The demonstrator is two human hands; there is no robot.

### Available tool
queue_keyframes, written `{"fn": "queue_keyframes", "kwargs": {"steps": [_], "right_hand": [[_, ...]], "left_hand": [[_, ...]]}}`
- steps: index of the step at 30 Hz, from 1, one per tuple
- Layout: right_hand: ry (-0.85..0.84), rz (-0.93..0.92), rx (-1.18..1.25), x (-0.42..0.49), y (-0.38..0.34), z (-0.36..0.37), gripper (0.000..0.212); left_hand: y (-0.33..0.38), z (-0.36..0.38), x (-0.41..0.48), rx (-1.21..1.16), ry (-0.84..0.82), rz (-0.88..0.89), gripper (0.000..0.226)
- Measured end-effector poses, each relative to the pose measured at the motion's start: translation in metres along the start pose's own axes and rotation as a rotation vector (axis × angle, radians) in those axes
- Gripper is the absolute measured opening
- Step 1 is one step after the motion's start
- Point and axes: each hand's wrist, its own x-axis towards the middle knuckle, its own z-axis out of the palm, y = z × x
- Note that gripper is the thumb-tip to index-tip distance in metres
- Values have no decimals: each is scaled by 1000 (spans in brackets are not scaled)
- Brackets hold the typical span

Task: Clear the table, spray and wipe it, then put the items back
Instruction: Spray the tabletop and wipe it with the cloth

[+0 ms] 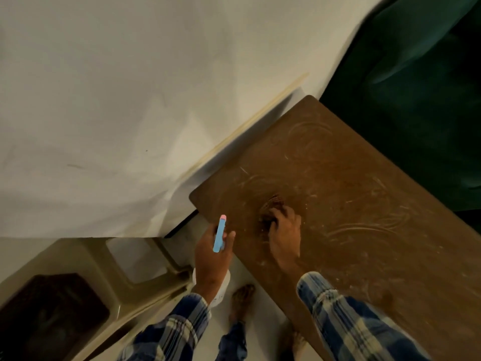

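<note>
A brown wooden table (351, 183) with pale smears and an embossed pattern fills the right half of the view. My right hand (283, 230) is on its near-left part, fingers curled over a dark brown cloth (272, 204) that blends with the wood. My left hand (212, 259) is off the table's left edge and grips a spray bottle with a light blue head and pink tip (220, 234); its white body (221, 290) shows below my wrist.
A beige plastic stool or chair (109, 272) stands at the lower left, with a dark brown object (52, 308) on it. A white wall (130, 100) runs behind. Dark green upholstery (416, 87) borders the table's far side. My bare feet stand on the pale floor (260, 277).
</note>
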Motion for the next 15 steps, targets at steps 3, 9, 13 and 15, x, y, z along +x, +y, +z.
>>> {"fn": "queue_keyframes", "kwargs": {"steps": [3,9,13,15], "right_hand": [[-264,-308,-146,-2,-29,37,46],[-186,-272,-139,68,-99,62,54],[-321,-764,-289,61,-110,75,49],[-233,-672,-250,85,-94,65,55]], "left_hand": [[-17,-9,15,12,60,43,16],[-30,-25,49,39,129,119,19],[-15,-33,69,46,167,194,15],[-12,-33,78,7,150,191,13]]}}
